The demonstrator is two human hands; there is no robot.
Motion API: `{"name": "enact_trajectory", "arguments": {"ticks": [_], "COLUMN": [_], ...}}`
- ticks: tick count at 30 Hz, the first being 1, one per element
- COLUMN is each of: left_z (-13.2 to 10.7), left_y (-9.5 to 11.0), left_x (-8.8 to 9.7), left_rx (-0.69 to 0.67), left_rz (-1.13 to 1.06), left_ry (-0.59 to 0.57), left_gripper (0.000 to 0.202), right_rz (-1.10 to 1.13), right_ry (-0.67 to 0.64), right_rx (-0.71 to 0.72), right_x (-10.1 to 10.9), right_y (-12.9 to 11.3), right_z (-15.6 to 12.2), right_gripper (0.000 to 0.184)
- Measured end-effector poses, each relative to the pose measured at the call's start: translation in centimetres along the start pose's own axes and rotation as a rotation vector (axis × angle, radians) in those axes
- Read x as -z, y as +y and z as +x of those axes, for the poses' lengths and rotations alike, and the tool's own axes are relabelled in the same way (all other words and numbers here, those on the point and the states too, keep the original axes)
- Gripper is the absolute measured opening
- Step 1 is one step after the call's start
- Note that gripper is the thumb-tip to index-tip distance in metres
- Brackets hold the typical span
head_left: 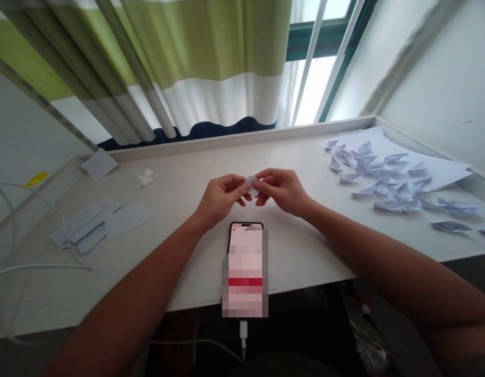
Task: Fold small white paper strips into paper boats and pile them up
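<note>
Between my two hands, just above the middle of the white desk, is a small folded piece of white paper (pixel 252 186). My left hand (pixel 223 197) pinches its left side between thumb and fingers. On the other side, the thumb and fingers of my right hand (pixel 280 189) close on its right part. The fingertips cover much of the paper, so its exact folds cannot be made out. Directly below the hands a phone (pixel 245 267) lies near the desk's front edge, its screen partly blurred out.
Several folded paper boats (pixel 384 170) lie at the right, partly on white sheets (pixel 447 167). Loose paper slips (pixel 89 225) lie at the left, near a white cable (pixel 42 267). A crumpled white bit (pixel 144 179) and a paper square (pixel 100 164) lie farther back. Behind hangs a curtain (pixel 211 47).
</note>
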State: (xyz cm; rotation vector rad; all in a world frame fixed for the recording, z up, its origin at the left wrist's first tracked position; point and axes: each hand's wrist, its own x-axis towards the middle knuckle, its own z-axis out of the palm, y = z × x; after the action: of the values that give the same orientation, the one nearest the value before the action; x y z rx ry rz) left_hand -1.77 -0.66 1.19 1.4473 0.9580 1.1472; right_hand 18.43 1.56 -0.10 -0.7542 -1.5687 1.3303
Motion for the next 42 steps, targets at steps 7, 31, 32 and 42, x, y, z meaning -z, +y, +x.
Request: {"name": "enact_trajectory", "arguments": {"ticks": [7, 31, 32, 42], "left_z": [-0.1, -0.1, -0.1, -0.3], "left_y": [-0.3, 0.0, 0.0, 0.4], "left_x": [0.1, 0.2, 0.1, -0.1], "left_rx": [-0.058, -0.096, -0.11, -0.139], "left_rz": [0.126, 0.185, 0.183, 0.085], "left_ry": [0.033, 0.054, 0.079, 0.044], "left_gripper": [0.035, 0.032, 0.031, 0.029], "right_rz": [-0.017, 0.097, 0.122, 0.262], "right_ry": [-0.026, -0.079, -0.07, -0.039], "right_rx": [-0.014, -0.094, -0.102, -0.09], "right_x": [0.3, 0.6, 0.5, 0.5], "right_y": [0.3, 0.2, 0.1, 0.2], "right_z": [0.1, 0.2, 0.2, 0.1], "right_gripper": [0.046, 0.045, 0.044, 0.036]}}
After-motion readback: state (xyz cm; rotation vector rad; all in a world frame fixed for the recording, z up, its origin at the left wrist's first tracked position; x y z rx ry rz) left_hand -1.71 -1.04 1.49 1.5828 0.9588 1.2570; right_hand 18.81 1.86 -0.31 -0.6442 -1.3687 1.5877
